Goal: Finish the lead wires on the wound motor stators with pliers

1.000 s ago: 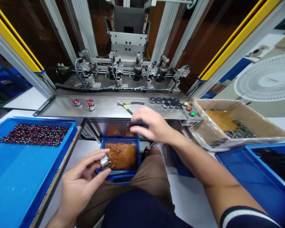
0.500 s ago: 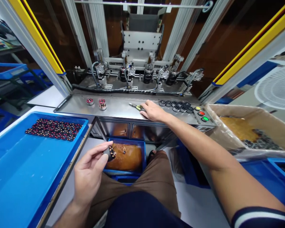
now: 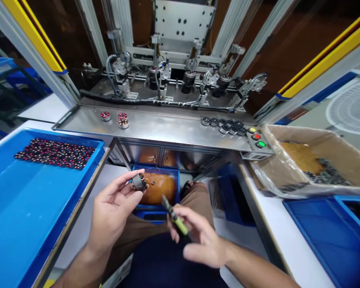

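Note:
My left hand (image 3: 112,206) pinches a motor stator (image 3: 139,182), a dark ring with copper-coloured points along its side, between thumb and fingertips. It is held tilted in the air above a blue bin with a brown lining (image 3: 159,190). My right hand (image 3: 204,238) holds a pair of pliers (image 3: 180,225) with green and black handles, over my lap. The jaws point up and left, below and to the right of the stator, apart from it. Motion blurs the pliers a little, and whether their jaws are closed is unclear.
A steel ledge (image 3: 165,126) carries 3 red-and-copper stators (image 3: 123,123) on the left and several dark rings (image 3: 232,126) on the right, beside coloured buttons (image 3: 256,137). Clamping fixtures (image 3: 165,80) stand behind. A blue tray (image 3: 45,208) with stators is left, a lined carton (image 3: 267,172) right.
My right hand has lifted the pliers off the steel ledge and brought them down toward my lap. My left hand still holds the stator, now turned slightly. The view has tilted down.

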`<state>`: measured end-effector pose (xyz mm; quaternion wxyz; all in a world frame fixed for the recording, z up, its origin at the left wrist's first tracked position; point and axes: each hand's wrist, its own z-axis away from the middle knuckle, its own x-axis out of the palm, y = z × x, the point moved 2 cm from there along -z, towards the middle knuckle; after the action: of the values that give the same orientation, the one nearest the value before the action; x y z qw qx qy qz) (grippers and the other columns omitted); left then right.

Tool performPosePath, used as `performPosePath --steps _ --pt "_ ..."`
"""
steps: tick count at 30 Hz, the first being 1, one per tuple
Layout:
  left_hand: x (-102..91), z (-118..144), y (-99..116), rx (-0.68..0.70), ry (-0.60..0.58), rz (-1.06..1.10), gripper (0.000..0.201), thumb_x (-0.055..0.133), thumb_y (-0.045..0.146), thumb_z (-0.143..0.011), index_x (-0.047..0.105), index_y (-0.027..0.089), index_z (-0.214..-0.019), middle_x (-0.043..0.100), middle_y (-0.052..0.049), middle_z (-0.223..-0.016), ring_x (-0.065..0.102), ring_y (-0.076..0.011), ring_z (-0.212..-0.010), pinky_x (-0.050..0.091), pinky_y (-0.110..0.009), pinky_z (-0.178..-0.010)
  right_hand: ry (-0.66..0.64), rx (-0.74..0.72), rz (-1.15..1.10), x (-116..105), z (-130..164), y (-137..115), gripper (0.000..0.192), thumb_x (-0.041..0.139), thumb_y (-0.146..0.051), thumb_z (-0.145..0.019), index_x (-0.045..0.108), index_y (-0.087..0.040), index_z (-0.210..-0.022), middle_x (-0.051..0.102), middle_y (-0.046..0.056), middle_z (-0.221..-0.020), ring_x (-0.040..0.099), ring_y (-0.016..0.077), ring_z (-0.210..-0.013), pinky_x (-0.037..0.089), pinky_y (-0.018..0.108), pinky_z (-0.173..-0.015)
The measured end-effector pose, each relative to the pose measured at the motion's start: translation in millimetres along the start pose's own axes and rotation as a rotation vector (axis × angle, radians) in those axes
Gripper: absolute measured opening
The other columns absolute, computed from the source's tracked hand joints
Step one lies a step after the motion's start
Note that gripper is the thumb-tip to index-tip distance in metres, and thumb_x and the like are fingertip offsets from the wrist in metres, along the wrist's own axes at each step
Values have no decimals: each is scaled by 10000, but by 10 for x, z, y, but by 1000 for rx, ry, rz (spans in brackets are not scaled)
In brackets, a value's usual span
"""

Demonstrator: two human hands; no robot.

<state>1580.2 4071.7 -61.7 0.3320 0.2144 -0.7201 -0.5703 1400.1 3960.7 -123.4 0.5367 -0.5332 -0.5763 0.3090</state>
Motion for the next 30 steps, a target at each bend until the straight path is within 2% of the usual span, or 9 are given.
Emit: performPosePath --steps 4,7,12,18,25,30 --pt "70 25 -29 -3 -26 -44 343 731 118 -809 716 251 -1125 746 -28 -1162 719 -140 -1001 582 -194 -888 17 -189 397 44 -7 -17 688 686 -168 -757 453 -235 -1401 551 75 -1017 573 156 -797 508 308 -718" --pt "81 55 -18 14 -25 -77 351 727 111 -810 713 246 -1133 743 -36 -1168 723 -134 -986 577 -175 -881 3 -243 530 -25 -97 -63 723 617 -143 -760 395 -202 -1446 622 94 -1023 607 187 -856 526 343 -777" --pt "71 96 34 50 -10 -127 354 736 95 -793 723 244 -1115 758 -34 -1134 729 -132 -970 570 -163 -884 -18 -270 568 -25 -193 -91 758 608 -170 -753 375 -194 -1475 643 122 -1080 619 225 -941 538 402 -842" --pt "68 129 36 57 -19 -173 366 746 103 -787 723 250 -1121 763 -23 -1117 734 -116 -931 571 -110 -810 -7 -319 566 17 -254 -154 723 592 -139 -749 416 -189 -1449 644 102 -993 610 205 -855 551 365 -755" --pt "65 140 11 55 -24 -188 365 740 98 -797 717 250 -1128 758 -12 -1128 722 -92 -936 552 -92 -831 42 -377 630 -18 -203 -94 721 540 -74 -745 435 -173 -1452 629 64 -848 571 172 -711 515 311 -639" --pt "33 149 7 133 -47 -172 355 708 80 -818 702 245 -1132 739 -13 -1172 693 -119 -1059 538 -165 -952 58 -338 655 -34 -190 -123 713 537 -73 -732 452 -188 -1430 617 60 -849 568 175 -720 515 311 -642"
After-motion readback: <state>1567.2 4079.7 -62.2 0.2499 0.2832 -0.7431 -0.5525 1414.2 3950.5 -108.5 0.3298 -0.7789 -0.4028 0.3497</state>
